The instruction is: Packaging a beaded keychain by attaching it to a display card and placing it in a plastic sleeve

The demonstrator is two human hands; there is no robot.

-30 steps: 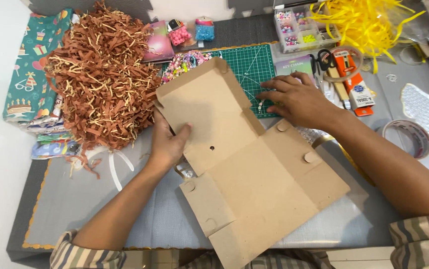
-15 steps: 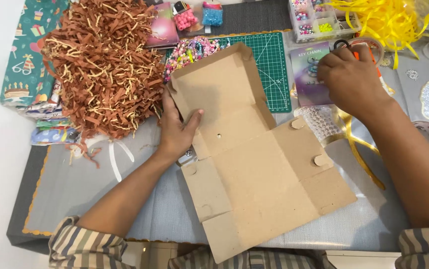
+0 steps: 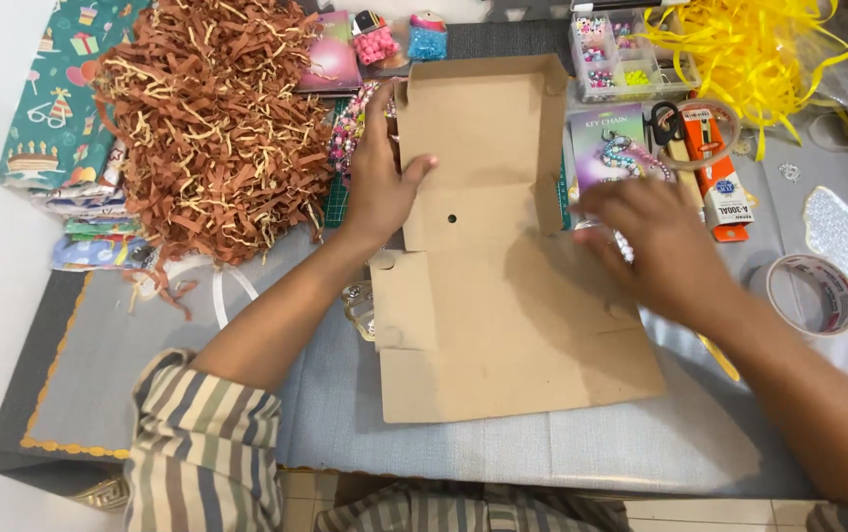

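On grey table [image 3: 197, 394]: unfolded cardboard box [image 3: 503, 325]; left hand [image 3: 385, 177] fingers clamped on its left edge; right hand [image 3: 655, 246] blurred, fingers spread flat over right flap.

Brown paper shred pile [image 3: 212, 133], yellow ribbon [image 3: 749, 54], tape roll [image 3: 816, 294], bead box [image 3: 616, 59]
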